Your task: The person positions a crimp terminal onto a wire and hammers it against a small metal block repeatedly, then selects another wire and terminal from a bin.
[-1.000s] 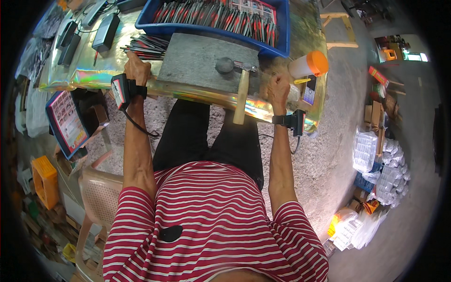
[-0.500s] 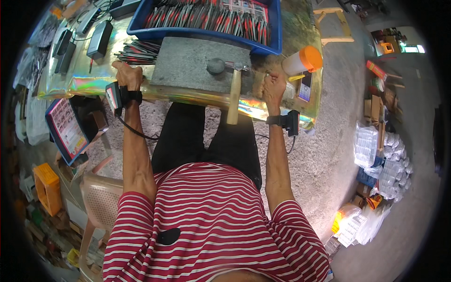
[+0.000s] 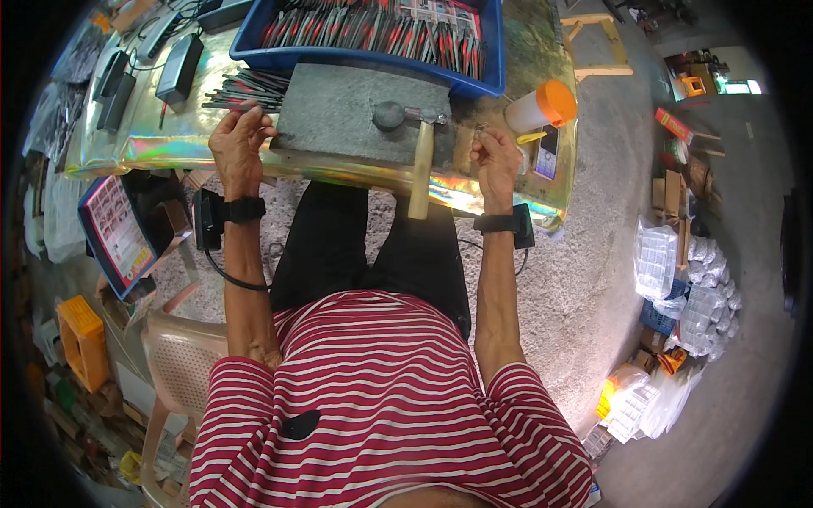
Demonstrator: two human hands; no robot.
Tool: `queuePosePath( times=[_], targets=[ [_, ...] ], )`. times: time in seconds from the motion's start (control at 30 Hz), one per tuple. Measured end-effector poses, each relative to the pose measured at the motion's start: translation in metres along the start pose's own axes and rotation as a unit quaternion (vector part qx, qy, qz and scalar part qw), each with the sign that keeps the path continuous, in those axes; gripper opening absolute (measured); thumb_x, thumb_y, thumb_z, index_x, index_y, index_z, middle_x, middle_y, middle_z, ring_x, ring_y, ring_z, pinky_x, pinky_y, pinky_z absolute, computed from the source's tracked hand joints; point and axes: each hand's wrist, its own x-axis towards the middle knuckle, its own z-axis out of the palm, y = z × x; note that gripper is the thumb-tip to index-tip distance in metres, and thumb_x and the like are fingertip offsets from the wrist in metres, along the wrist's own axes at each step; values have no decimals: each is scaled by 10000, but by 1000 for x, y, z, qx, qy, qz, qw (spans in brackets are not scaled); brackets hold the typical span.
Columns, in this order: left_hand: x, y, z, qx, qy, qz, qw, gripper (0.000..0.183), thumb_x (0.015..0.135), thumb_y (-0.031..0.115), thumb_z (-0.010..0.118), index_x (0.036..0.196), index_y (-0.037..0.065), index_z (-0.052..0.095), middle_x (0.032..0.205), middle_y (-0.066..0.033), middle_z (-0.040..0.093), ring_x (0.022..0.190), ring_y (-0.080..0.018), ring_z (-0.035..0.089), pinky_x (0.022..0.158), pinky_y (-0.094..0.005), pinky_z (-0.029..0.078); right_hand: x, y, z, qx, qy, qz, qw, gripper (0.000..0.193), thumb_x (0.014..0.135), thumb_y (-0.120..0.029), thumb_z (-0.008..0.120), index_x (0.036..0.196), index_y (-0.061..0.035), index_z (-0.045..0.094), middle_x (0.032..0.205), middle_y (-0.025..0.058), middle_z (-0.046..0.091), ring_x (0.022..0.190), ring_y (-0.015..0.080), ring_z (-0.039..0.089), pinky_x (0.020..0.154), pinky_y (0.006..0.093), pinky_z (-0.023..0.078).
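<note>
Close to a pile of thin dark strips with red parts [image 3: 254, 85], my left hand [image 3: 240, 151] has its fingers bent together at the pile's near edge; whatever they pinch is too small to make out. My right hand [image 3: 497, 161] is closed in a pinch over the table's right part, with tiny metal bits [image 3: 481, 129] at its fingertips. Between the hands lies a grey stone slab [image 3: 339, 110]. A hammer [image 3: 421, 169] rests on it, its dark round head on the slab and its wooden handle jutting past the table's near edge.
A blue tray [image 3: 364, 61] full of similar strips stands behind the slab. Right of it are a jar with an orange lid [image 3: 542, 106] and a phone-like slab [image 3: 547, 157]. Black power adapters [image 3: 179, 69] with cables lie left. A plastic chair [image 3: 182, 356] stands at lower left.
My left hand has turned, and its fingers now bend in at the strip pile. My right hand has shifted slightly, with its pinch now at the small metal bits.
</note>
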Motion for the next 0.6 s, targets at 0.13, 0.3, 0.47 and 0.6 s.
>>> queuePosePath(
  times=[0.13,0.3,0.47,0.6],
  targets=[
    [-24,17,27,-25,-101,-29,994,137,776,38,547,895,-29,531,745,-99,572,633,-151,580,521,-237,508,-14,-20,17,65,-64,8,996,69,788,-32,537,844,0,510,706,57,529,584,110,510,480,202,414],
    [-61,24,66,-52,-183,-55,980,116,804,61,503,884,-23,498,796,-138,580,672,-170,592,557,-250,517,-43,-47,58,115,-106,88,984,94,791,-46,545,860,-4,496,739,65,526,568,106,494,466,199,394],
    [-83,22,83,-100,-260,-103,955,133,821,80,493,923,-3,478,883,-178,573,710,-180,603,591,-245,529,-72,-57,92,110,-187,84,972,103,788,-38,547,874,7,512,738,65,534,545,89,486,458,190,388],
    [-88,22,83,-156,-269,-139,940,162,827,97,498,951,-5,477,857,-160,580,694,-167,607,581,-225,530,-90,-64,112,94,-226,80,966,112,784,-26,545,883,26,539,720,53,539,537,73,484,450,185,384]
  ],
)
